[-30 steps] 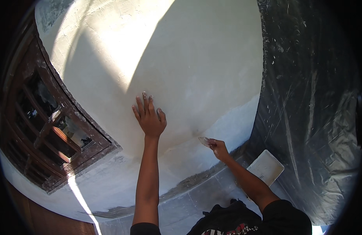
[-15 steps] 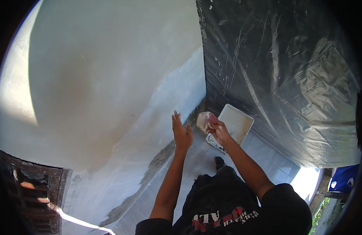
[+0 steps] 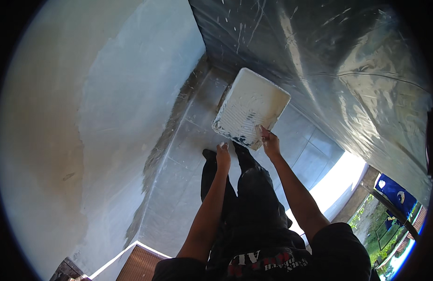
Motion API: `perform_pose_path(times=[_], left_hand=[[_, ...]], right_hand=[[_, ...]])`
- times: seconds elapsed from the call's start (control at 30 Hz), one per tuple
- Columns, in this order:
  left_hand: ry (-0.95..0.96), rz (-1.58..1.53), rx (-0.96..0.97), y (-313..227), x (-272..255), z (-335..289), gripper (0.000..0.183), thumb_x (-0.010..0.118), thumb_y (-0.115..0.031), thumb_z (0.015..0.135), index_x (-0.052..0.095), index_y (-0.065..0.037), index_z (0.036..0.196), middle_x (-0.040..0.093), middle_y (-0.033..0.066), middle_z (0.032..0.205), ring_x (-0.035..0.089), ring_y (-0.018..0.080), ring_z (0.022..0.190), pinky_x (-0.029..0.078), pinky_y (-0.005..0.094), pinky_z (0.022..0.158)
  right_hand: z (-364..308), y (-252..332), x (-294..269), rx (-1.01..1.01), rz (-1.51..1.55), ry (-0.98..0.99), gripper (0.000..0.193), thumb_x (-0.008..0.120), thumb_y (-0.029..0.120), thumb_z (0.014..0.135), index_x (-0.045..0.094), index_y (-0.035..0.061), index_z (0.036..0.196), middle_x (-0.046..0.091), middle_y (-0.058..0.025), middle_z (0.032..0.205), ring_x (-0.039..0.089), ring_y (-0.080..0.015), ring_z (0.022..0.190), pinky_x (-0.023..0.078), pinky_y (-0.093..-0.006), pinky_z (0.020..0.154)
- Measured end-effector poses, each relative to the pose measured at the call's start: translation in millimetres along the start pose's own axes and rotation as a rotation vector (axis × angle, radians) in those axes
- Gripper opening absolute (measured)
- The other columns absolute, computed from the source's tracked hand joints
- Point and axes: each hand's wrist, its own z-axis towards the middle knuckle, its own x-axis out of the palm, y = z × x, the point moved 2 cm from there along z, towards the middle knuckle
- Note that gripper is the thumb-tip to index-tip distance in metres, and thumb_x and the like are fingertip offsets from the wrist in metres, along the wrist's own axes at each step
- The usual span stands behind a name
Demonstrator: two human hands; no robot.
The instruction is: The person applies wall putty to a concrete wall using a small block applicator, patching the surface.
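Observation:
My right hand (image 3: pixel 271 143) is closed on a small red thing smeared with white (image 3: pixel 262 131), seen nearly edge-on; whether it is a brush or a pad I cannot tell. It is over the near right part of a white paint tray (image 3: pixel 268 91). Thick white paint coats the tray's ribbed slope, and dark patches show along its near end. My left hand (image 3: pixel 223 158) is just short of the tray's near left corner, fingers curled in and whitish at the tips. What those fingers hold, if anything, is hidden.
A wall (image 3: pixel 118 93) with paler and browner patches rises on the left. Dark plastic sheeting (image 3: pixel 314 42), spattered white, hangs on the right. Grey floor tiles (image 3: pixel 179 161) lie between them, with my legs and feet near the tray. Bright light falls at lower right.
My view has tipped down toward the tray. My right hand has brought the red, white-smeared thing from near the wall to over the tray. The left hand's fingers, stretched out before, are now curled.

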Motion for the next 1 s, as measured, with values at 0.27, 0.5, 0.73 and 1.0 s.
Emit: perform_pose_path(times=[0.27, 0.5, 0.73, 1.0], left_hand=[[0.180, -0.534, -0.413, 24, 62, 35, 0.083, 0.050, -0.051, 0.098, 0.013, -0.011, 0.160, 0.010, 0.0130, 0.168, 0.017, 0.0448, 0.151, 0.017, 0.0546, 0.120], [0.242, -0.936, -0.411, -6, 74, 47, 0.094, 0.052, -0.052, 0.095, -0.002, -0.013, 0.161, -0.007, 0.0186, 0.166, 0.005, 0.0441, 0.153, 0.008, 0.0596, 0.122], [0.235, -1.020, -0.398, 6, 58, 48, 0.099, 0.054, -0.051, 0.094, -0.007, -0.010, 0.160, -0.009, 0.0208, 0.165, 0.000, 0.0446, 0.153, 0.008, 0.0610, 0.122], [0.243, -1.047, -0.384, 0, 62, 45, 0.100, 0.052, -0.050, 0.095, -0.012, -0.008, 0.159, -0.015, 0.0215, 0.165, -0.004, 0.0450, 0.153, 0.009, 0.0618, 0.121]], right_hand=[[46, -32, 40, -0.330, -0.331, -0.138, 0.046, 0.054, -0.005, 0.085, 0.062, 0.0052, 0.129, 0.069, -0.0181, 0.118, 0.066, -0.0356, 0.107, 0.050, -0.0473, 0.091], [71, -44, 81, -0.432, -0.660, -0.214, 0.047, 0.063, 0.004, 0.084, 0.059, 0.0036, 0.131, 0.066, -0.0124, 0.129, 0.056, -0.0317, 0.125, 0.041, -0.0487, 0.099], [58, -36, 90, -0.392, -0.520, -0.057, 0.050, 0.068, 0.007, 0.084, 0.059, 0.0051, 0.133, 0.066, -0.0125, 0.128, 0.055, -0.0309, 0.126, 0.040, -0.0455, 0.099], [42, -35, 101, -0.461, -0.515, -0.104, 0.042, 0.065, 0.003, 0.084, 0.061, 0.0054, 0.126, 0.070, -0.0126, 0.120, 0.060, -0.0302, 0.119, 0.042, -0.0453, 0.097]])
